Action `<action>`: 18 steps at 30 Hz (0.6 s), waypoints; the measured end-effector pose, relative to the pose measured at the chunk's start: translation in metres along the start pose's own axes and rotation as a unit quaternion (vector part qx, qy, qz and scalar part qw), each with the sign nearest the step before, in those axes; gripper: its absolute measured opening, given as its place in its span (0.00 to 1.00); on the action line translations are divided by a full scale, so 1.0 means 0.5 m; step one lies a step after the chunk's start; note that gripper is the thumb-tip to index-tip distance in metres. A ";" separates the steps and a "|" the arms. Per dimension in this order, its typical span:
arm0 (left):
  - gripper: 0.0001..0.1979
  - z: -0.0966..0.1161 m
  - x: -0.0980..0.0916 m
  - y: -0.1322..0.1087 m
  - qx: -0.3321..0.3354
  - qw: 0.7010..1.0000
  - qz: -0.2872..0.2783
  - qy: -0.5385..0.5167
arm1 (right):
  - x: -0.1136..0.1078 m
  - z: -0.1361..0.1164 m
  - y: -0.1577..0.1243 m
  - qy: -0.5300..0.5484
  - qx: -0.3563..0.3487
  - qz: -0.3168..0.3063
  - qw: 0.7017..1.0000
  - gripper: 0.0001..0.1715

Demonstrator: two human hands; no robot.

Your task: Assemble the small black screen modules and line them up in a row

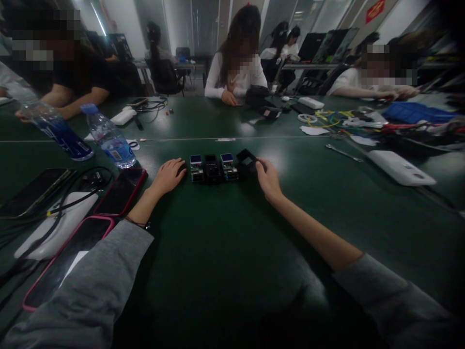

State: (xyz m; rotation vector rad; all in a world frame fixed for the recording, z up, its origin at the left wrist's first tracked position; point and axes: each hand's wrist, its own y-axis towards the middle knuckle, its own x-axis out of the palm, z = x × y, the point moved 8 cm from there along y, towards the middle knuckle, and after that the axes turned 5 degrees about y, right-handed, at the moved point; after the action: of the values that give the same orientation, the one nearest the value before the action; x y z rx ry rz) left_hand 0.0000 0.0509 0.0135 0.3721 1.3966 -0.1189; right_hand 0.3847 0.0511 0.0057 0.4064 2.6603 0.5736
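Note:
A row of small electronic modules with blue screens sits on the dark green table in front of me. My left hand rests curled on the table at the row's left end, touching it, with nothing visibly held. My right hand is at the right end, its fingers pinched on a small black square frame piece tilted up beside the last module.
Two water bottles stand at the left, with several phones, a white power bank and cables near my left arm. Another white power bank, a wrench and wires lie at the right. Other people sit across the table.

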 end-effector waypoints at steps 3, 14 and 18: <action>0.26 -0.003 0.003 0.002 -0.002 1.000 0.004 0.004 | -0.008 0.002 0.001 -0.033 0.006 0.016 0.999 0.31; 0.27 -0.014 0.019 0.007 0.009 1.000 0.025 0.009 | 0.003 -0.092 -0.036 -0.066 -0.060 -0.058 0.994 0.40; 0.27 -0.013 0.021 0.006 0.010 1.000 0.019 0.007 | -0.080 -0.084 -0.033 -0.092 -0.032 -0.036 0.995 0.39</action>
State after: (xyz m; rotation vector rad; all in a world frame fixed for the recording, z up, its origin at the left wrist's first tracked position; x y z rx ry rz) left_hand -0.0036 0.0572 0.0028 0.4164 1.4020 -0.0995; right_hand 0.3990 0.0083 0.0461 0.3260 2.4629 0.5684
